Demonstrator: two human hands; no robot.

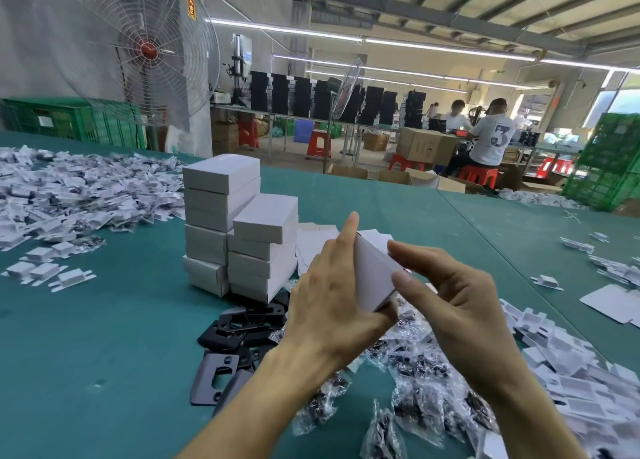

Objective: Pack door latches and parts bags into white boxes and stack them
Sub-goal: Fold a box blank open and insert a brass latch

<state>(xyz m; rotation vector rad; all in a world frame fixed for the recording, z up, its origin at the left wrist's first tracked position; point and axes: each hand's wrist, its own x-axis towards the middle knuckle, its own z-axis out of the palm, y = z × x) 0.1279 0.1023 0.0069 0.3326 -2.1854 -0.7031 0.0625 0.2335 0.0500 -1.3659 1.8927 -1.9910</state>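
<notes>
Both my hands hold one small white box point(375, 271) above the green table point(104, 337). My left hand point(332, 292) grips its left side, index finger stretched up along the edge. My right hand point(450, 285) pinches it from the right, thumb on the near face. Just left of the box, two stacks of closed white boxes point(239, 230) stand side by side. Black door latch plates point(239, 330) lie in a heap under my left wrist. Clear parts bags point(412, 382) with dark hardware spread below my right hand.
Heaps of white plastic inserts point(69, 195) cover the far left of the table, and more point(571, 372) lie at the right. Flat box blanks point(315, 243) sit behind the held box. A large fan point(149, 49) stands behind the table. Seated workers are far off at the right.
</notes>
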